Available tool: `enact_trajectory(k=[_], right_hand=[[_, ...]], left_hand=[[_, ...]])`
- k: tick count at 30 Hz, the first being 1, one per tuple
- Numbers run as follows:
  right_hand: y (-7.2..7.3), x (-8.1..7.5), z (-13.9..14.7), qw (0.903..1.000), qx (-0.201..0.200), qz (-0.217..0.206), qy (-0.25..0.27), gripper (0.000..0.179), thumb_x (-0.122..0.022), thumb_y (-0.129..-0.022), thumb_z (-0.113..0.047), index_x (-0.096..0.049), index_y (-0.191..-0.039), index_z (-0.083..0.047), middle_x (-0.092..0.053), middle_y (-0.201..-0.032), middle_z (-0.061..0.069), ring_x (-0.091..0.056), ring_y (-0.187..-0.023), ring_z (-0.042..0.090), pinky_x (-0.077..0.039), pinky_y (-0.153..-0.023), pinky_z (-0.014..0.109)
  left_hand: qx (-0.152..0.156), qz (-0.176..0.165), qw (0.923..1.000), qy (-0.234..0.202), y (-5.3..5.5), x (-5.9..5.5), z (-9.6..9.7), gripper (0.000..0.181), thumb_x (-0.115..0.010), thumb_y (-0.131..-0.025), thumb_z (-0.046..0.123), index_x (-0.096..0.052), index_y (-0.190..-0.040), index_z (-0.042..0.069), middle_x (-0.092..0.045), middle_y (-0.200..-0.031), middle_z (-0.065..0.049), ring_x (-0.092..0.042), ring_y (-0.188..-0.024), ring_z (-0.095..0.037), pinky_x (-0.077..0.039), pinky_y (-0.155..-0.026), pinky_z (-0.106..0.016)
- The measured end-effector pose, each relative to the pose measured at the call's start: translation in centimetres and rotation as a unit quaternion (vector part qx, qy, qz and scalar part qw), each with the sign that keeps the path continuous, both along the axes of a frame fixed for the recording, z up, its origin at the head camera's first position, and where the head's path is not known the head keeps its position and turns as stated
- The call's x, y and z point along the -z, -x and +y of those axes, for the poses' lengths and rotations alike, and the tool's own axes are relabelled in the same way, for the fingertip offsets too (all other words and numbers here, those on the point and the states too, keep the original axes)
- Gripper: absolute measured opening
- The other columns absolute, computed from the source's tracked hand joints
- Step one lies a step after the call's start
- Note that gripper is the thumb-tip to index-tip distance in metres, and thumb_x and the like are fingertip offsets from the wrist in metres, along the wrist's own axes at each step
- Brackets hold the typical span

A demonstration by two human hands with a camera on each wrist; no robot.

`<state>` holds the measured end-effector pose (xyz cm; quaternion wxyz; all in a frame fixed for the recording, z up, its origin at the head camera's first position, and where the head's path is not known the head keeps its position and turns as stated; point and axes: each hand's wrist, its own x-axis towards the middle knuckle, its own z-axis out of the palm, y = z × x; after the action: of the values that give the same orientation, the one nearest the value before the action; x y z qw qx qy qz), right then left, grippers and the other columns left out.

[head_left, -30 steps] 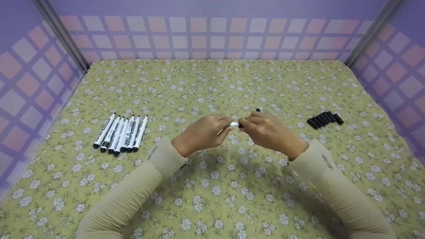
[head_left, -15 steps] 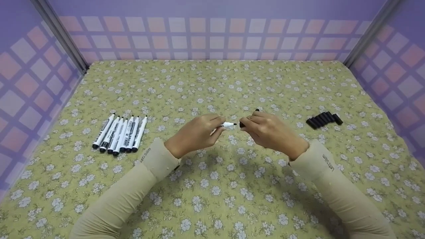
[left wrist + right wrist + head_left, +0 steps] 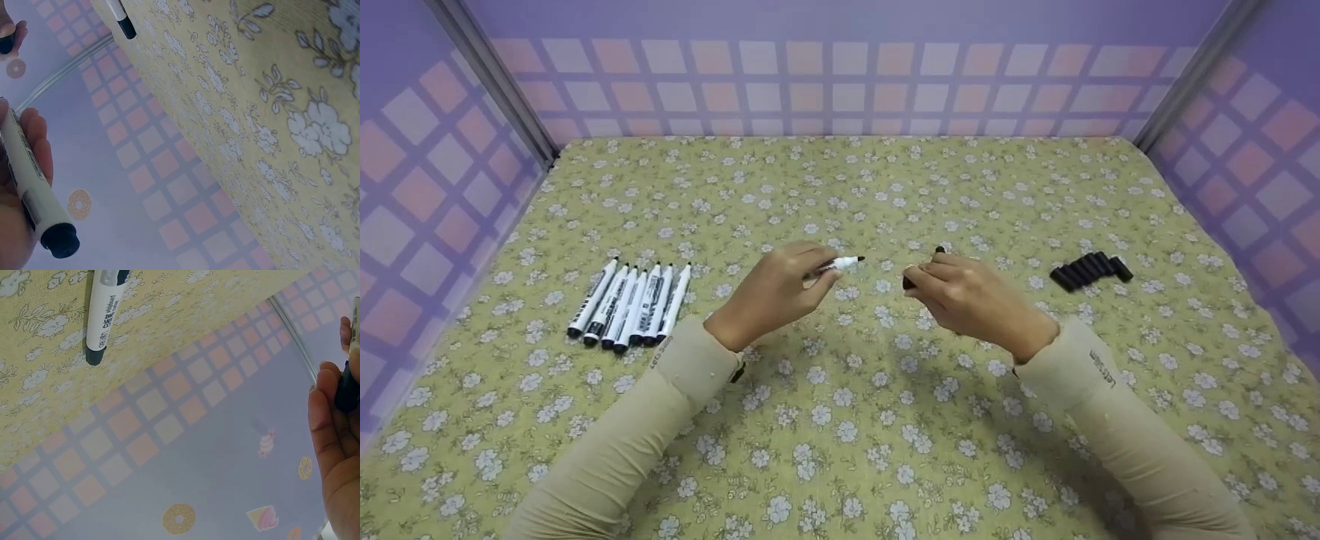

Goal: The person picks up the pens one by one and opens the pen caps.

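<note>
My left hand [image 3: 772,289] grips a white whiteboard marker [image 3: 844,264], its dark tip bare and pointing right. The black end plug [image 3: 61,240] of that marker shows in the left wrist view. Across a gap, my right hand [image 3: 971,296] pinches a black marker cap [image 3: 908,282]; the fingers cover part of the cap [image 3: 347,392]. Behind the right hand, another marker's black end [image 3: 940,249] peeks out. In the right wrist view this marker [image 3: 106,318] lies on the cloth, white with printed lettering, its far part cut off.
On the left, several uncapped white markers [image 3: 656,304] lie side by side, tips pointing away. A row of several black caps [image 3: 1087,270] lies on the right. Flowered cloth [image 3: 840,450] covers the table, and checked purple walls [image 3: 825,82] enclose its back and sides.
The cap has come off the marker's tip. My left hand has drawn the marker leftward and slightly away from me, while the right hand has stayed nearly still with the cap.
</note>
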<state>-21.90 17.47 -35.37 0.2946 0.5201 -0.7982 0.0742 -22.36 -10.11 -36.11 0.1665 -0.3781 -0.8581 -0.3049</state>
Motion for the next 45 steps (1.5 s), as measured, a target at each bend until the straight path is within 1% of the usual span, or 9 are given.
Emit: enact_trajectory(k=[4, 11, 17, 20, 23, 25, 29, 34, 45], right_hand=[[0.2, 0.2, 0.1, 1.0, -0.003, 0.001, 0.003, 0.011, -0.068, -0.088, -0.006, -0.068, -0.098, 0.0, -0.07, -0.081, 0.01, -0.064, -0.068, 0.02, -0.055, -0.063, 0.029], [0.3, 0.4, 0.4, 0.9999, -0.004, -0.01, 0.005, 0.014, -0.068, -0.088, -0.005, -0.068, -0.1, 0.001, -0.071, -0.083, 0.011, -0.065, -0.07, 0.022, -0.056, -0.064, 0.03], [0.3, 0.5, 0.5, 0.9998, -0.004, -0.017, 0.004, 0.013, -0.067, -0.088, -0.006, -0.067, -0.099, 0.001, -0.071, -0.083, 0.011, -0.065, -0.07, 0.022, -0.055, -0.063, 0.029], [0.4, 0.6, 0.6, 0.9999, -0.002, -0.016, 0.003, 0.012, -0.067, -0.088, -0.006, -0.068, -0.099, 0.001, -0.071, -0.083, 0.011, -0.065, -0.069, 0.021, -0.055, -0.063, 0.029], [0.4, 0.7, 0.7, 0.9999, 0.001, -0.014, -0.001, 0.012, -0.068, -0.088, -0.006, -0.068, -0.098, 0.001, -0.071, -0.082, 0.011, -0.065, -0.068, 0.021, -0.055, -0.062, 0.028], [0.5, 0.7, 0.7, 0.9999, 0.002, -0.014, -0.003, 0.013, -0.068, -0.088, -0.006, -0.068, -0.099, 0.001, -0.071, -0.082, 0.011, -0.065, -0.069, 0.021, -0.055, -0.063, 0.029], [0.5, 0.8, 0.9, 0.9999, 0.007, -0.012, -0.01, 0.014, -0.067, -0.089, -0.007, -0.068, -0.101, 0.001, -0.07, -0.082, 0.01, -0.065, -0.069, 0.021, -0.055, -0.063, 0.028], [0.3, 0.8, 0.9, 0.9996, 0.014, -0.012, -0.02, 0.013, -0.067, -0.089, -0.008, -0.068, -0.099, 0.0, -0.07, -0.081, 0.01, -0.064, -0.069, 0.02, -0.055, -0.063, 0.027], [0.3, 1.0, 1.0, 0.9996, 0.013, -0.021, -0.016, 0.015, -0.068, -0.088, -0.007, -0.07, -0.1, 0.002, -0.071, -0.084, 0.011, -0.065, -0.07, 0.02, -0.055, -0.063, 0.028]], left_hand=[[-0.038, -0.044, 0.9981, -0.02, 0.2, 0.0, -1.0, 0.025, -0.059, -0.096, 0.015, -0.068, -0.114, -0.001, -0.068, -0.096, -0.011, -0.057, -0.074, -0.015, -0.049, -0.063, -0.026], [-0.093, -0.105, 0.9896, -0.031, 0.8, 0.0, -2.5, 0.021, -0.059, -0.096, 0.018, -0.071, -0.106, 0.003, -0.067, -0.09, -0.01, -0.057, -0.074, -0.018, -0.048, -0.068, -0.031], [-0.157, -0.145, 0.9762, -0.035, 1.3, 0.0, -4.0, 0.024, -0.06, -0.096, 0.023, -0.071, -0.104, 0.004, -0.063, -0.085, -0.008, -0.051, -0.071, -0.02, -0.044, -0.065, -0.032], [-0.185, -0.163, 0.9684, -0.039, 1.8, 0.2, -4.9, 0.022, -0.061, -0.095, 0.022, -0.071, -0.087, 0.005, -0.054, -0.072, -0.006, -0.044, -0.062, -0.019, -0.039, -0.06, -0.032], [-0.207, -0.183, 0.9599, -0.046, 2.2, 0.4, -6.0, 0.033, -0.061, -0.095, 0.022, -0.057, -0.065, 0.008, -0.039, -0.059, -0.003, -0.033, -0.051, -0.017, -0.033, -0.054, -0.031], [-0.227, -0.202, 0.9516, -0.046, 2.4, 0.5, -6.8, 0.039, -0.06, -0.095, 0.024, -0.049, -0.06, 0.011, -0.031, -0.054, -0.001, -0.028, -0.046, -0.014, -0.031, -0.05, -0.03], [-0.259, -0.232, 0.937, -0.036, 2.8, 0.8, -8.3, 0.036, -0.06, -0.096, 0.027, -0.059, -0.065, 0.008, -0.028, -0.05, 0.002, -0.026, -0.044, -0.012, -0.03, -0.048, -0.03], [-0.276, -0.254, 0.9264, -0.029, 3.0, 1.0, -9.2, 0.031, -0.058, -0.096, 0.028, -0.073, -0.09, 0.002, -0.035, -0.05, 0.003, -0.029, -0.044, -0.012, -0.032, -0.049, -0.031], [-0.316, -0.285, 0.9043, -0.024, 3.3, 1.7, -11.0, 0.03, -0.061, -0.094, 0.024, -0.062, -0.073, 0.003, -0.038, -0.047, 0.002, -0.034, -0.04, -0.012, -0.034, -0.044, -0.029]])
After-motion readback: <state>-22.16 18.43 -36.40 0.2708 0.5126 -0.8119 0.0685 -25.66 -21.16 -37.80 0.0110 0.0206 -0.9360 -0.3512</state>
